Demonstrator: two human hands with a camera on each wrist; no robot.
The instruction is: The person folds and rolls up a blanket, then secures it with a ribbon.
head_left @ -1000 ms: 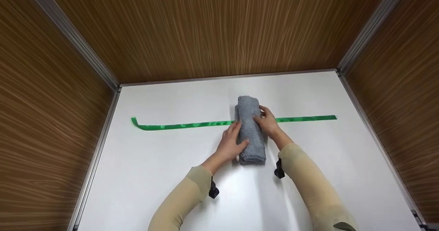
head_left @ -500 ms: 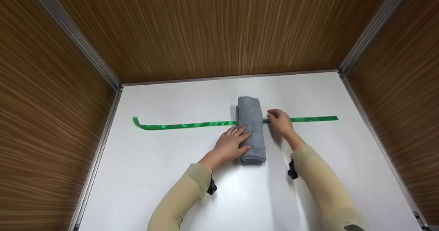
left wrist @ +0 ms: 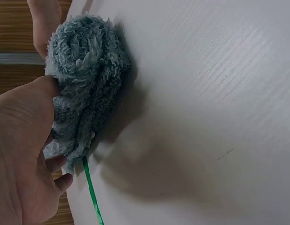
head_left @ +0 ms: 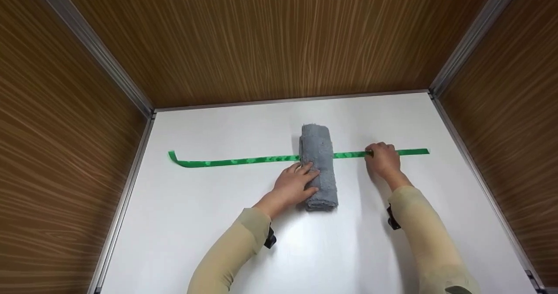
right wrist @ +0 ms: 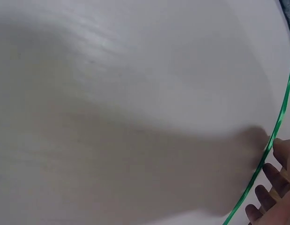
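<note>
From the head camera, a rolled grey towel (head_left: pixel 319 167) lies on the white table (head_left: pixel 218 224), its length running away from the person, and a green ribbon (head_left: pixel 244 159) stretches across the table and passes under the roll; the left hand (head_left: pixel 295 185) rests against the near left flank of the towel, fingers fairly straight and laid over the cloth, holding nothing in a clasp; the right hand (head_left: pixel 383 159) sits on the ribbon well to the right of the roll, fingers curled down onto the strip (a pinch, by the look of it, though the fingertips themselves are hidden); wooden walls (head_left: pixel 279 41) box the table on three sides.

From the left wrist camera, the spiral end of the towel (left wrist: pixel 84 70) faces the lens; the left hand (left wrist: pixel 23 159) presses its thumb and palm against the roll, and the ribbon (left wrist: pixel 92 197) comes out from beneath the cloth right beside the fingers.

From the right wrist camera, the ribbon (right wrist: pixel 276 136) curves along the right edge of the table (right wrist: pixel 126 93); the right hand's fingertips (right wrist: pixel 276 176) touch it at the lower corner, bent over the strip.
</note>
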